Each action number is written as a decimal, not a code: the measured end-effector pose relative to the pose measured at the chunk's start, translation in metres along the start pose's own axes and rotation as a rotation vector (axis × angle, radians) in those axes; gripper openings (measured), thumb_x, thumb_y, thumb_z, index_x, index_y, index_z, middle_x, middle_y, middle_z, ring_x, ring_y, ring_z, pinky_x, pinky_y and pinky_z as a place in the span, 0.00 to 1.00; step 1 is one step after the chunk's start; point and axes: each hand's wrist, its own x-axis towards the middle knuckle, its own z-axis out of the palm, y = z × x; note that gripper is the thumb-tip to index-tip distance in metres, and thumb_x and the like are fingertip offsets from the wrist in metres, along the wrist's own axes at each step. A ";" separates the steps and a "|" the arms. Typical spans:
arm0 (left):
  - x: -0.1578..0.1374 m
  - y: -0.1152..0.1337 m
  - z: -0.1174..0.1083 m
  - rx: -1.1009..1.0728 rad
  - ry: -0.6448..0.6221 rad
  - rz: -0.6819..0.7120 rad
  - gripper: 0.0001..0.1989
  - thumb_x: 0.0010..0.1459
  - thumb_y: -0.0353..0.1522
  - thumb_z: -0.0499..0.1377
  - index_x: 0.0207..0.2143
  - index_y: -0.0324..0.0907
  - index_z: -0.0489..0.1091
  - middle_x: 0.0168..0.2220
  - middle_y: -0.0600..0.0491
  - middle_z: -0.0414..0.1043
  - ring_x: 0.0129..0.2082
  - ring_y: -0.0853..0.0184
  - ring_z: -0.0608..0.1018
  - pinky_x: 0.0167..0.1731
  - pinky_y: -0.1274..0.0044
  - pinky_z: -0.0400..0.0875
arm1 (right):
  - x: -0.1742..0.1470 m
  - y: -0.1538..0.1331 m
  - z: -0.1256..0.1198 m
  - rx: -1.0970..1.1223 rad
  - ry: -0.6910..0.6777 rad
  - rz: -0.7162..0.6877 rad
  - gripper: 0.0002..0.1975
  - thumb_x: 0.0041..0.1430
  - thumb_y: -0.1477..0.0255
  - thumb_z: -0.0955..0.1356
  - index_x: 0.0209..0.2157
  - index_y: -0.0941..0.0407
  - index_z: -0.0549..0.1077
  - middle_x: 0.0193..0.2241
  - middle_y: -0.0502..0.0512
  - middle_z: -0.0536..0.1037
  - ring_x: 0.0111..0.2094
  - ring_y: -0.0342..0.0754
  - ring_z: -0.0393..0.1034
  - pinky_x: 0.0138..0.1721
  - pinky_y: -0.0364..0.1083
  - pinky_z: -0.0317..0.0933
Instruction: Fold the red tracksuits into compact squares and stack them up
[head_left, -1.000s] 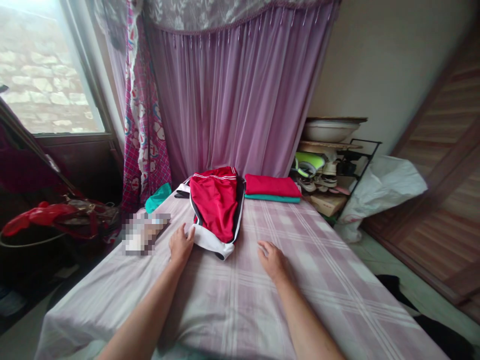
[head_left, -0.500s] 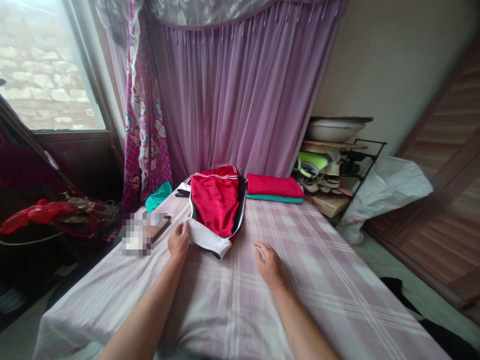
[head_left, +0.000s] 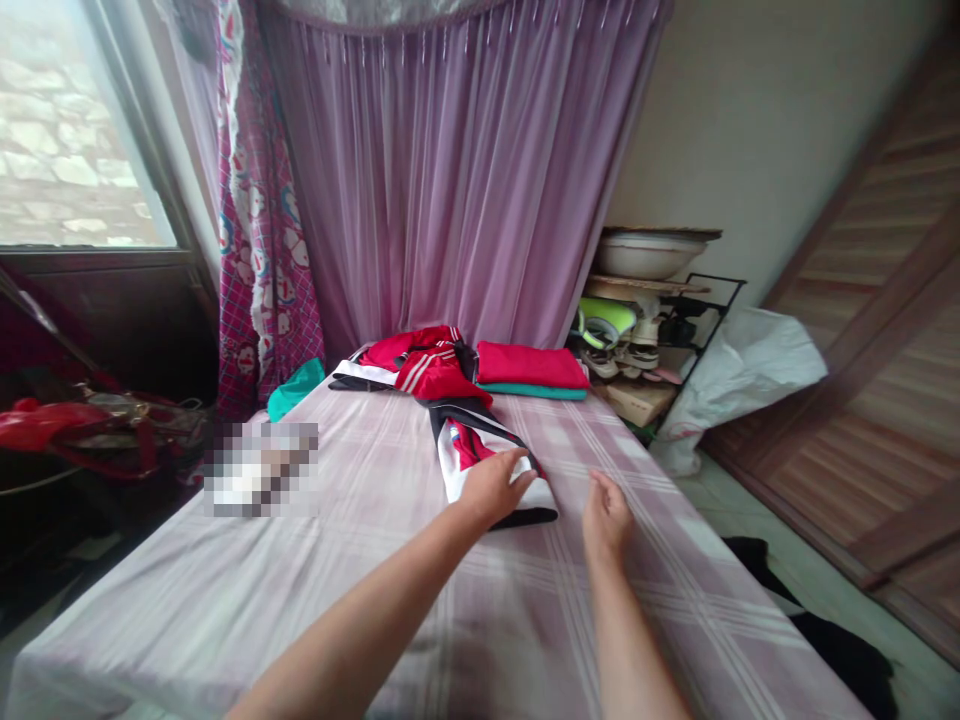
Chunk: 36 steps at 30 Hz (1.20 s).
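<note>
A red, white and black sports garment [head_left: 442, 375], which looks like a track jacket, lies bunched on the bed. One part of it, with a white panel and a black edge, stretches towards me. Over that near part is my left hand [head_left: 491, 487], its thumb and fingers apart against the cloth; no grip on it shows. To the right, clear of the garment, my right hand [head_left: 607, 515] hovers above the sheet, fingers loosely bent and nothing visible in them. A folded red cloth [head_left: 532, 364] rests on a folded teal one [head_left: 532, 392] behind.
Checked bedding [head_left: 375, 590] covers the bed. At its left edge are a teal cloth [head_left: 296, 390] and a pixelated item [head_left: 259, 475]. Purple curtains [head_left: 450, 200] hang behind. On the right stand a rack with shoes [head_left: 641, 350] and a white sack [head_left: 757, 375].
The garment has been turned, its near part now angled right and its far part spread left. My left hand has moved right from the white band. The view has shifted slightly.
</note>
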 end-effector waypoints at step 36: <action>0.005 -0.152 -0.061 0.329 -0.074 0.087 0.14 0.64 0.29 0.50 0.43 0.44 0.75 0.44 0.46 0.78 0.48 0.60 0.77 0.55 0.67 0.67 | 0.042 -0.054 0.047 -0.829 -0.606 -0.287 0.25 0.62 0.57 0.64 0.56 0.56 0.73 0.50 0.63 0.79 0.48 0.56 0.74 0.43 0.48 0.63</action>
